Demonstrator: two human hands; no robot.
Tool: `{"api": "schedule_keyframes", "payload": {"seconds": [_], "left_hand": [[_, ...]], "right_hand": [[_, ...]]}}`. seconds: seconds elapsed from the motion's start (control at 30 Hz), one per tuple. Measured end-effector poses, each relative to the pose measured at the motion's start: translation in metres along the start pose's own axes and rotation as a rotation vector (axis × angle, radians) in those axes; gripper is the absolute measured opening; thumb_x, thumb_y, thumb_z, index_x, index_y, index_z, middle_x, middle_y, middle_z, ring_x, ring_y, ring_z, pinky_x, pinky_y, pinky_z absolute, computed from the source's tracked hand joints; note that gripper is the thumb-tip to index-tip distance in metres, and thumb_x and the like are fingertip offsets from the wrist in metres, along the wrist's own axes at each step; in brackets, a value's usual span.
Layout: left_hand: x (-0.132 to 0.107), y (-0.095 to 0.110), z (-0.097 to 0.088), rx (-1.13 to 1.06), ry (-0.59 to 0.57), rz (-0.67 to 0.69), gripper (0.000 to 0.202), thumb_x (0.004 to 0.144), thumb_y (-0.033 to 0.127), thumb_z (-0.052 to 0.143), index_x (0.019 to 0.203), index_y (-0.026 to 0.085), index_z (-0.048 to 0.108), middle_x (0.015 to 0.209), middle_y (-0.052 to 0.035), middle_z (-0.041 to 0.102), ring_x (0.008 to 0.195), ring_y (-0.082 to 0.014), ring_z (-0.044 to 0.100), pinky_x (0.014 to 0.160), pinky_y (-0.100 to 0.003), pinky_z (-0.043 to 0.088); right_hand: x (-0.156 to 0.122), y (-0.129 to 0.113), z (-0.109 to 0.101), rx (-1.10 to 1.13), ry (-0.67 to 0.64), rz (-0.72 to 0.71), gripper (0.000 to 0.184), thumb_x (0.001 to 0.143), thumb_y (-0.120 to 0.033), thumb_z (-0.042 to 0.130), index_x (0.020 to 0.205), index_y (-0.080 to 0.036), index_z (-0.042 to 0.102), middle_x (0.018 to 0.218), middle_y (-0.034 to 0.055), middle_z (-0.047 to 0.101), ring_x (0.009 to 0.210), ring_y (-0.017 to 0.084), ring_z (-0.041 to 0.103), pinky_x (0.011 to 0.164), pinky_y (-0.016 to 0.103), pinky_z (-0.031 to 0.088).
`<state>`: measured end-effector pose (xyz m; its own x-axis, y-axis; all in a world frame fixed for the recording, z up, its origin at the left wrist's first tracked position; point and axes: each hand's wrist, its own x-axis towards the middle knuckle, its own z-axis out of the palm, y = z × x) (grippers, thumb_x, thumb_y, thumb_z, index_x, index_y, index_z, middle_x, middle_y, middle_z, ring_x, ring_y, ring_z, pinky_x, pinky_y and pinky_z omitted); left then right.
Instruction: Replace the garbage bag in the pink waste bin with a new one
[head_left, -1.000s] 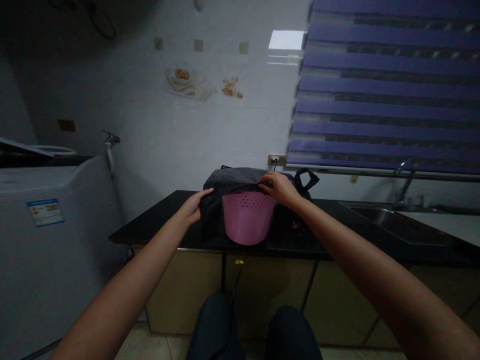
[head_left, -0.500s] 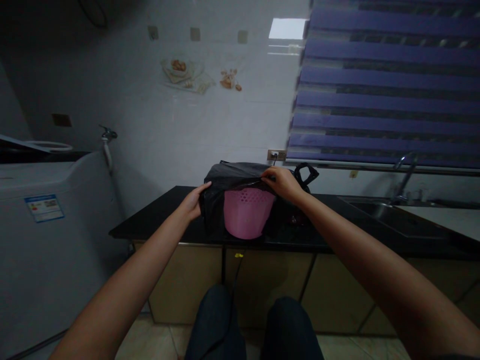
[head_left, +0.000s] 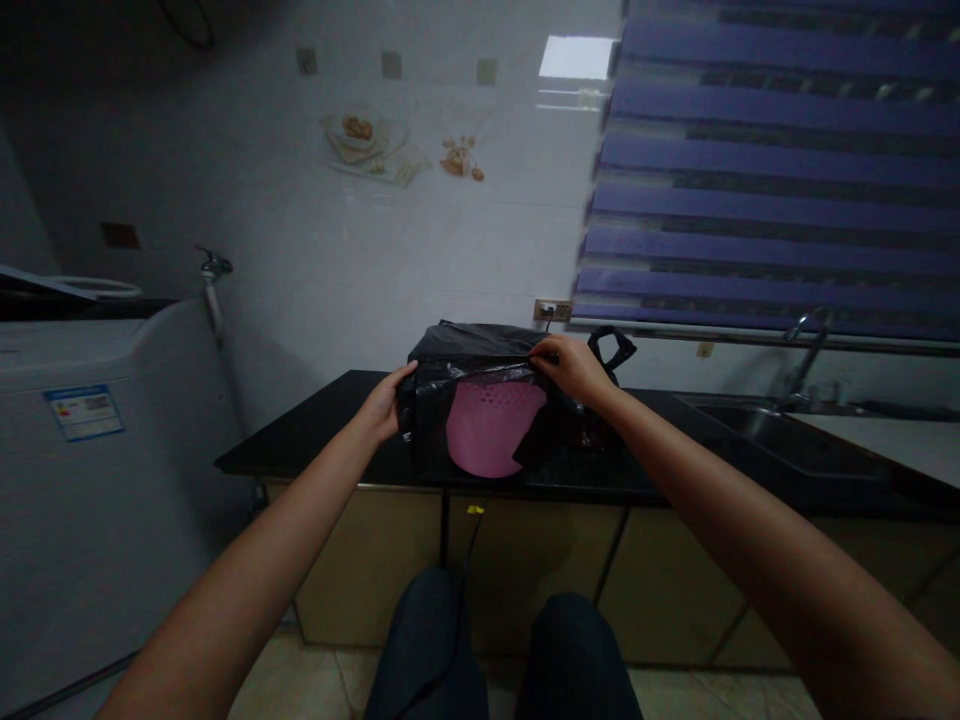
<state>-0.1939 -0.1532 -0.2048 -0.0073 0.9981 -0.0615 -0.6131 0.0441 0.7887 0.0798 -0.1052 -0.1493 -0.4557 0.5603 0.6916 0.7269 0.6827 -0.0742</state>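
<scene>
A pink perforated basket (head_left: pixel 487 440) stands on the black countertop (head_left: pixel 315 440) with a black plastic bag (head_left: pixel 465 350) draped over its top and sides. My left hand (head_left: pixel 384 402) grips the bag's left edge at the basket's side. Over at the upper right rim, my right hand (head_left: pixel 571 366) pinches the bag. Both hands are closed on the plastic. The bag's handles (head_left: pixel 611 350) stick up just behind my right hand.
A white washing machine (head_left: pixel 97 480) stands at the left with a tap (head_left: pixel 214 270) above it. A steel sink (head_left: pixel 787 440) with a faucet (head_left: pixel 806 350) lies at the right under a purple blind (head_left: pixel 772 170). My knees (head_left: pixel 510 650) sit below the cabinet fronts.
The bag has been drawn further down over the basket's front, covering more of the pink rim. Both hands stayed at their edges; the view shifted slightly.
</scene>
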Motion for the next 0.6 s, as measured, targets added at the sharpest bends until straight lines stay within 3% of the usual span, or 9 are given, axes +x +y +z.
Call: {"api": "schedule_keyframes", "payload": {"seconds": [0.27, 0.6], "left_hand": [[0.007, -0.004, -0.007, -0.032, 0.024, 0.045, 0.013, 0.079, 0.02, 0.059, 0.073, 0.013, 0.068, 0.061, -0.0061, 0.07, 0.05, -0.0184, 0.065, 0.052, -0.028, 0.053], [0.01, -0.009, -0.011, -0.073, -0.002, 0.112, 0.017, 0.08, 0.024, 0.057, 0.079, 0.012, 0.069, 0.061, -0.0059, 0.069, 0.055, -0.0195, 0.066, 0.056, -0.029, 0.053]], "right_hand": [[-0.005, 0.008, 0.0, 0.006, 0.016, 0.017, 0.012, 0.079, -0.015, 0.06, 0.086, -0.016, 0.069, 0.089, 0.006, 0.067, 0.085, 0.018, 0.06, 0.079, 0.03, 0.045], [-0.011, 0.018, 0.001, 0.018, 0.04, 0.022, 0.013, 0.081, -0.017, 0.058, 0.089, -0.016, 0.069, 0.09, 0.0066, 0.067, 0.086, 0.019, 0.061, 0.081, 0.032, 0.046]]}}
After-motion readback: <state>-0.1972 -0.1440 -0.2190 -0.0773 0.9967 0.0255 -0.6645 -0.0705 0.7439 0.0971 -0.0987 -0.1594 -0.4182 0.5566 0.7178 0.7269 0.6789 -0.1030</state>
